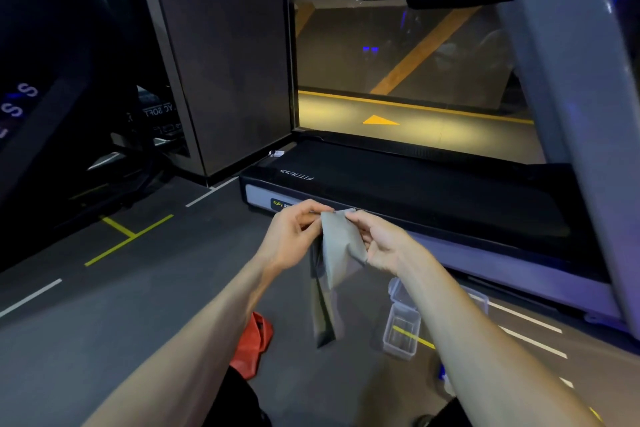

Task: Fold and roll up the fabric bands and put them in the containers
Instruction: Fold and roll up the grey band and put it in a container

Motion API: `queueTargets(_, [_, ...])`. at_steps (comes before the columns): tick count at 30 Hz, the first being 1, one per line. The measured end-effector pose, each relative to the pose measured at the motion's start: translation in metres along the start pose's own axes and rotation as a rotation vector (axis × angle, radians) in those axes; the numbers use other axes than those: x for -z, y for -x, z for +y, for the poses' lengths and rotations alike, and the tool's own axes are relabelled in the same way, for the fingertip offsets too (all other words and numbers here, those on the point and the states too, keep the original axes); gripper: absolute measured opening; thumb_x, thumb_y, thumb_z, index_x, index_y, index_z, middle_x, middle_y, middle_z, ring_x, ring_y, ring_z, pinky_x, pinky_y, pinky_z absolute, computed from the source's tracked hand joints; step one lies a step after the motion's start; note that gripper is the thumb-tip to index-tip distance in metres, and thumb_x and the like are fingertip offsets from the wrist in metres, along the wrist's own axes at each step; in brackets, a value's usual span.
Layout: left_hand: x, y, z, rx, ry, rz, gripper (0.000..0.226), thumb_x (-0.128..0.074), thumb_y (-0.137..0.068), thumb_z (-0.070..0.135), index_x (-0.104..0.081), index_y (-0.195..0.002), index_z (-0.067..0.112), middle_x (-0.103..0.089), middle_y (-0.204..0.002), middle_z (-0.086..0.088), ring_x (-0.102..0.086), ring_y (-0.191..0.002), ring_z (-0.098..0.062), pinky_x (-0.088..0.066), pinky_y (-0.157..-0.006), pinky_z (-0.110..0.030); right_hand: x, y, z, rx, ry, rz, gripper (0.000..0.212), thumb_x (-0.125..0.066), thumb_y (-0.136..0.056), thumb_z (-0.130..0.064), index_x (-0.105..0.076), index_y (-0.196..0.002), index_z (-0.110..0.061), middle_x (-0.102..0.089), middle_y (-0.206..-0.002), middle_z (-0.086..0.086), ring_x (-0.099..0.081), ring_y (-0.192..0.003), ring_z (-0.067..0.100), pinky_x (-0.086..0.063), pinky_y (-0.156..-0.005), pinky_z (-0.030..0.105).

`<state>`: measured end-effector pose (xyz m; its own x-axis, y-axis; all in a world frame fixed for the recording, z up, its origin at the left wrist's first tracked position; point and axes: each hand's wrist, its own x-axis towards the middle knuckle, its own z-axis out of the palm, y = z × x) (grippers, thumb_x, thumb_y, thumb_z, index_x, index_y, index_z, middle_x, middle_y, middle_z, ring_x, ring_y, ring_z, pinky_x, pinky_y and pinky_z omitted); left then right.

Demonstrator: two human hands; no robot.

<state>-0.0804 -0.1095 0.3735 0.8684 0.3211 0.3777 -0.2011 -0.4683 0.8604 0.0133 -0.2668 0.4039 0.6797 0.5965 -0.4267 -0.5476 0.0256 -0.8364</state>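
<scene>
Reaching forward side by side, the left hand [294, 236] and right hand [382, 243] pinch the grey band [341, 246] with curled fingers; its tail hangs down.

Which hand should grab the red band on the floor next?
Probably the left hand: the crumpled red fabric band lies on the floor below the left forearm. The right hand is farther over, and both hands pinch the grey fabric band.

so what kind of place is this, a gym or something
Most likely a gym. A treadmill with "FITNESS" printed on its deck stands just ahead, the dark floor carries white and yellow marking lines, and both hands hold a grey fabric band of the exercise kind.
</scene>
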Motion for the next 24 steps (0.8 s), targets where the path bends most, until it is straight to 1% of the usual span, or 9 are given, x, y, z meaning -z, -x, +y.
queueTargets(3, [-0.003,0.001,-0.003,-0.030,-0.109,-0.012,0.017,-0.061,-0.101,0.013,-0.072,-0.110,0.023,-0.079,-0.098,0.012,-0.074,-0.098,-0.007,-0.058,-0.092,-0.044,0.007,-0.008,0.002,-0.027,0.071,0.001,0.011,-0.065,-0.099,-0.017,-0.071,-0.091,-0.013,-0.070,-0.077,0.003,-0.063,-0.074,0.015,-0.056,-0.052,0.024])
queueTargets(7, [-0.004,0.000,-0.011,-0.051,-0.211,-0.079,0.019,-0.060,-0.098,0.021,-0.069,-0.109,0.033,-0.078,-0.101,0.016,-0.073,-0.101,-0.004,-0.055,-0.097,-0.045,0.018,-0.019,0.005,-0.082,0.128,-0.029,0.009,-0.065,-0.099,-0.017,-0.073,-0.096,-0.014,-0.069,-0.083,0.005,-0.063,-0.074,0.016,-0.058,-0.054,0.027])
queueTargets(10, [-0.003,-0.004,-0.015,-0.082,-0.287,-0.123,0.021,-0.062,-0.098,0.012,-0.071,-0.109,0.028,-0.077,-0.101,0.015,-0.073,-0.098,-0.009,-0.055,-0.093,-0.042,0.026,-0.028,0.006,-0.121,0.115,-0.069,0.011,-0.064,-0.100,-0.019,-0.073,-0.096,-0.014,-0.071,-0.080,0.004,-0.065,-0.073,0.015,-0.059,-0.055,0.028])
queueTargets(13, [-0.003,-0.010,-0.018,-0.159,-0.362,-0.167,0.022,-0.061,-0.097,0.009,-0.071,-0.106,0.027,-0.076,-0.097,0.012,-0.073,-0.092,-0.013,-0.055,-0.088,-0.040,0.028,-0.037,0.009,-0.153,0.100,-0.082,0.015,-0.064,-0.100,-0.021,-0.072,-0.095,-0.010,-0.073,-0.072,0.005,-0.070,-0.060,0.014,-0.060,-0.052,0.029])
queueTargets(16, [-0.002,-0.016,-0.026,-0.177,-0.361,-0.172,0.020,-0.062,-0.097,0.006,-0.071,-0.107,0.021,-0.076,-0.099,0.012,-0.072,-0.098,-0.001,-0.056,-0.090,-0.039,0.027,-0.049,0.012,-0.175,0.101,-0.078,0.013,-0.067,-0.099,-0.022,-0.071,-0.098,-0.009,-0.073,-0.073,0.007,-0.070,-0.061,0.016,-0.061,-0.054,0.031])
queueTargets(17, [-0.002,-0.017,-0.029,-0.180,-0.360,-0.171,0.020,-0.063,-0.097,0.006,-0.072,-0.107,0.020,-0.077,-0.101,0.012,-0.071,-0.099,0.000,-0.056,-0.091,-0.039,0.027,-0.054,0.013,-0.182,0.108,-0.064,0.012,-0.067,-0.098,-0.022,-0.071,-0.098,-0.010,-0.073,-0.073,0.007,-0.070,-0.063,0.017,-0.061,-0.054,0.031])
queueTargets(19, [-0.004,-0.020,-0.038,-0.191,-0.366,-0.180,0.019,-0.064,-0.097,0.006,-0.072,-0.109,0.019,-0.077,-0.102,0.011,-0.071,-0.101,0.000,-0.056,-0.092,-0.039,0.027,-0.066,0.017,-0.200,0.131,-0.020,0.011,-0.067,-0.097,-0.022,-0.069,-0.094,-0.012,-0.070,-0.073,0.006,-0.066,-0.068,0.017,-0.058,-0.056,0.031])
queueTargets(21, [-0.006,-0.024,-0.049,-0.192,-0.377,-0.192,0.018,-0.064,-0.097,0.006,-0.072,-0.109,0.017,-0.077,-0.103,0.010,-0.071,-0.101,0.000,-0.056,-0.092,-0.039,0.026,-0.078,0.021,-0.220,0.179,0.015,0.010,-0.066,-0.096,-0.021,-0.067,-0.089,-0.014,-0.067,-0.070,0.004,-0.062,-0.066,0.015,-0.055,-0.057,0.029])
queueTargets(24, [-0.008,-0.030,-0.068,-0.168,-0.415,-0.204,0.017,-0.064,-0.098,0.012,-0.070,-0.110,0.022,-0.077,-0.100,0.010,-0.073,-0.094,-0.011,-0.056,-0.088,-0.041,0.027,-0.095,0.024,-0.217,0.228,0.046,0.013,-0.063,-0.094,-0.017,-0.066,-0.082,-0.015,-0.065,-0.072,0.003,-0.059,-0.068,0.014,-0.050,-0.063,0.028])
